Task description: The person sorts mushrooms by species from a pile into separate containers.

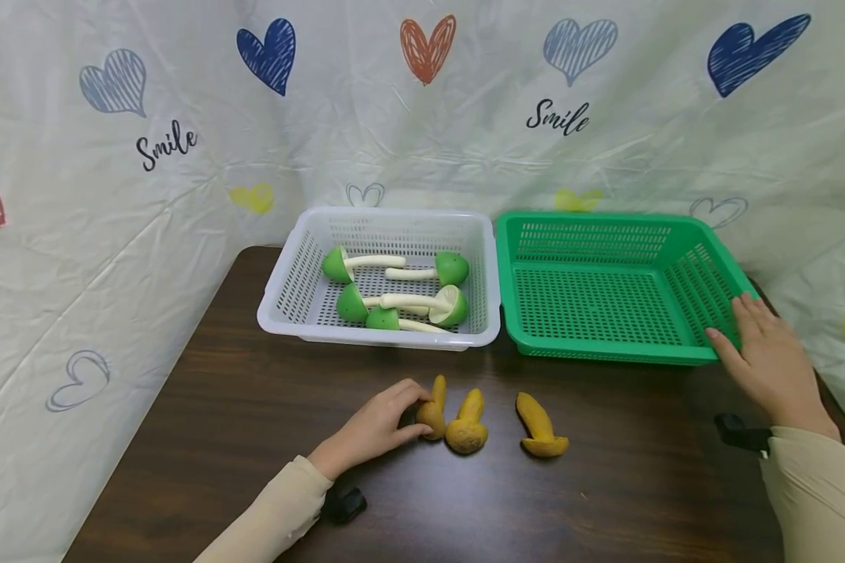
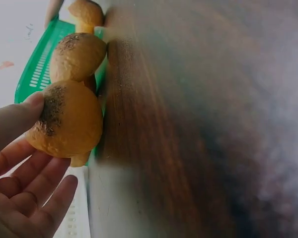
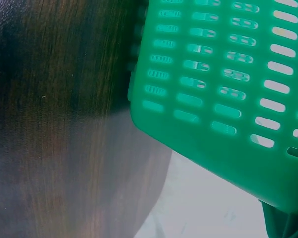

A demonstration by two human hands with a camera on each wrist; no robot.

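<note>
My left hand pinches the cap of the leftmost yellow-brown toy mushroom, which is on the table with its stem pointing away from me. In the left wrist view the thumb presses that mushroom's cap, and the other fingers lie behind and below it. Close beside it stands a second yellow mushroom; a third yellow mushroom lies farther right. My right hand rests on the right front corner of the green basket, fingers extended over the rim. The right wrist view shows that basket's slotted wall but no hand.
A white basket holding several green-capped toy mushrooms adjoins the green one on its left. Both stand at the back of the dark wooden table. Behind hangs a white cloth printed with hearts.
</note>
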